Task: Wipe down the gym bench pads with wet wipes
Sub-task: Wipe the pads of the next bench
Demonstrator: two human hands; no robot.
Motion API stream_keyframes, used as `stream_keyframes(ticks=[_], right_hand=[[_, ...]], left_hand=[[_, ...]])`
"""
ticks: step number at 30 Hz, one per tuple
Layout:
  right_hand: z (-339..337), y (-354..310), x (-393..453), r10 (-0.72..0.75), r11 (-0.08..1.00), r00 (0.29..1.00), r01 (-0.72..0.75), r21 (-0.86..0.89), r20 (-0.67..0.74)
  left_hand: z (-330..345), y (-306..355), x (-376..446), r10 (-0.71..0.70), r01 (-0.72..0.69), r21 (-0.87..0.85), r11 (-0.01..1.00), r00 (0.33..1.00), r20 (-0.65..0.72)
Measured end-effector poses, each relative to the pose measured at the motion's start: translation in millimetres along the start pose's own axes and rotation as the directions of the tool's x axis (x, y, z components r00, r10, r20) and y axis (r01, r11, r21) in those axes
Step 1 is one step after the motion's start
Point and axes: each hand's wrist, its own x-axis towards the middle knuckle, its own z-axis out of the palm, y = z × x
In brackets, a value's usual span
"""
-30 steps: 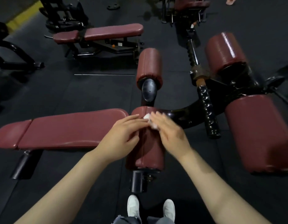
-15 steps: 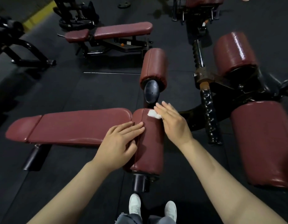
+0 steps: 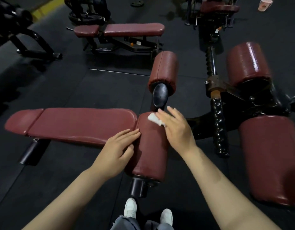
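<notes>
Right hand presses wet wipe flat-fingered at roller pad 12 o'clock end; left hand, relaxed, braces its 9 o'clock side against rolling, probably.

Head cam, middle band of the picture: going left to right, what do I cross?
Long flat bench pad → left hand → near roller pad → right hand pressing the wet wipe → black knurled post → large right-side roller pad.

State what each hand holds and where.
Right hand presses the white wipe flat on the roller pad, fingers over its right end. Left hand holds nothing, resting on the pad.
</notes>
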Motion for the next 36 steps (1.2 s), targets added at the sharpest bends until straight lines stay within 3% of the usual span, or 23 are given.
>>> stream_keyframes(ticks=[3, 5, 8, 10, 12, 15, 17, 18, 21, 24, 26, 28, 30, 32, 33, 36], right_hand=[[2, -7, 7, 0.045, 0.998, 0.999, -0.046, 0.041, 0.028], [0, -22, -22, -0.096, 0.991, 0.993, 0.089, 0.099, 0.07], [-9, -39, -79, -0.342, 0.933, 0.92, 0.308, 0.187, 0.19], [-14, -32, -77, -0.427, 0.901, 0.882, 0.399, 0.168, 0.197], [-10, -18, -47, -0.388, 0.921, 0.908, 0.378, 0.089, 0.157], [-2, -1, 4, -0.05, 0.999, 0.998, 0.05, 0.022, 0.032], [3, 3, 16, 0.145, 0.987, 0.989, -0.145, 0.068, 0.009], [4, 0, 11, 0.158, 0.984, 0.987, -0.159, 0.082, 0.013], [-1, -17, -40, -0.1, 0.987, 0.992, 0.089, 0.131, 0.079], [-11, -33, -87, -0.388, 0.915, 0.901, 0.35, 0.202, 0.195], [-12, -25, -65, -0.476, 0.879, 0.847, 0.447, 0.166, 0.237], [-7, -13, -22, -0.361, 0.932, 0.91, 0.355, 0.067, 0.202], [-7, 0, 19, -0.087, 0.996, 0.99, 0.085, 0.022, 0.115], [-5, 3, 24, 0.059, 0.998, 0.994, -0.061, 0.02, 0.093], [-4, -2, 11, 0.027, 0.999, 0.996, -0.029, 0.024, 0.083], [-3, -28, -60, -0.299, 0.95, 0.946, 0.282, 0.134, 0.127]], left_hand=[[5, -14, -5, -0.045, 0.045, 0.01, 0.999, 0.999, 0.006], [6, -24, -7, -0.099, 0.099, -0.004, 0.995, 0.995, 0.027], [9, -33, -7, -0.143, 0.149, -0.059, 0.987, 0.986, 0.083], [7, -32, -4, -0.158, 0.164, -0.107, 0.981, 0.986, 0.06], [5, -26, 0, -0.131, 0.131, -0.156, 0.979, 0.991, 0.015], [10, -15, -2, -0.068, 0.063, -0.212, 0.975, 0.997, -0.019], [16, -13, -6, -0.079, 0.069, -0.27, 0.96, 0.996, -0.028], [18, -13, -7, -0.091, 0.078, -0.281, 0.957, 0.995, -0.03], [19, -20, -7, -0.155, 0.137, -0.33, 0.934, 0.987, -0.029], [24, -28, -7, -0.254, 0.248, -0.47, 0.847, 0.966, 0.05], [26, -31, -4, -0.296, 0.304, -0.528, 0.793, 0.95, 0.102], [22, -32, 0, -0.328, 0.34, -0.527, 0.778, 0.937, 0.12], [15, -32, 3, -0.324, 0.32, -0.536, 0.781, 0.942, 0.089], [12, -27, 2, -0.261, 0.24, -0.52, 0.82, 0.965, 0.033], [12, -22, 0, -0.201, 0.186, -0.476, 0.859, 0.979, 0.02], [20, -17, -6, -0.115, 0.112, -0.408, 0.906, 0.993, 0.016]])
